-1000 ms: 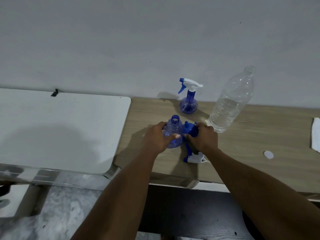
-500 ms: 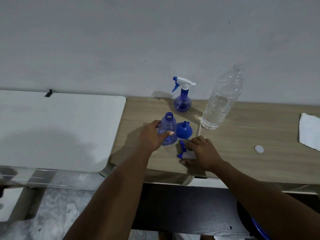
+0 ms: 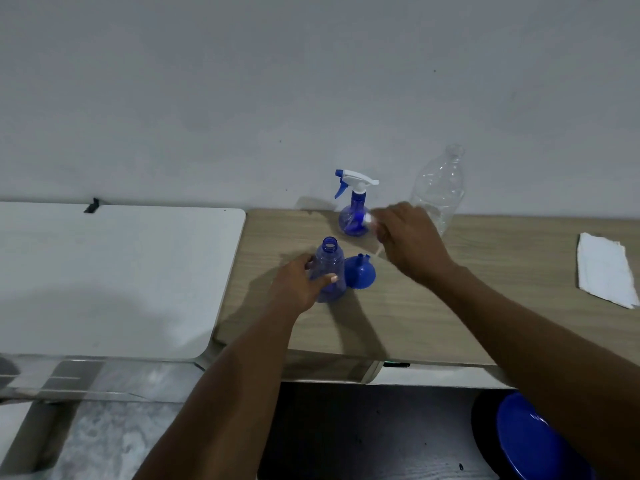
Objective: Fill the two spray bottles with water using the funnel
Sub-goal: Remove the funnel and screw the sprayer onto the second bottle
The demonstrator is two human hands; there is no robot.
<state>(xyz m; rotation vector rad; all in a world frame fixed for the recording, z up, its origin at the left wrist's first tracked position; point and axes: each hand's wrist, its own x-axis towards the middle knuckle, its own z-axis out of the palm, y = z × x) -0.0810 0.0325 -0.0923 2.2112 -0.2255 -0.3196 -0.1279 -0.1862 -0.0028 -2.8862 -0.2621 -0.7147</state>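
Note:
An open-necked blue spray bottle [image 3: 329, 268] stands on the wooden table [image 3: 450, 327], and my left hand [image 3: 298, 285] grips its body. A blue funnel [image 3: 361, 273] rests wide end down just to its right. My right hand [image 3: 412, 240] is lifted above the table and holds the removed white spray head [image 3: 369, 219], which is blurred; its thin tube [image 3: 379, 251] hangs below the hand. The second blue spray bottle [image 3: 353, 218], its trigger head on, stands at the back by the wall. A clear water bottle [image 3: 438, 192] without a cap stands behind my right hand.
A folded white cloth [image 3: 604, 268] lies at the table's right. A white tabletop [image 3: 114, 278] adjoins on the left. Under the table, at the lower right, sits a blue round object [image 3: 533, 441]. A grey wall rises right behind the bottles.
My right hand took the spray head off the table's front and lifted it up and back toward the far spray bottle. My left hand kept its hold on the open bottle.

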